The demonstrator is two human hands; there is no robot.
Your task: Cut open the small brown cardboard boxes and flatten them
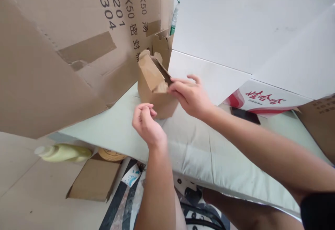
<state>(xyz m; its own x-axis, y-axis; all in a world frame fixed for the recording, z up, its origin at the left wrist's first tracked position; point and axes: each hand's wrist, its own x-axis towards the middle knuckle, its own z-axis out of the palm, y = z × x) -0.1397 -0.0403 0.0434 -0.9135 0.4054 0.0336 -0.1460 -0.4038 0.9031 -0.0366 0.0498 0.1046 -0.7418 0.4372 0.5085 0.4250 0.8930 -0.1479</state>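
Pinching a small carton's [162, 105] flap [163, 71] with right fingers [180, 87].

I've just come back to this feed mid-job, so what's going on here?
A person's right hand is at the partly open top of a small brown cardboard box. The left hand is loosely curled in front of the box; whether it touches is unclear. The box stands on a pale green cover, beside a large printed carton.

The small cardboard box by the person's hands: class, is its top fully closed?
No, the small cardboard box has raised flaps around a gap, with the right hand at its upper edge.
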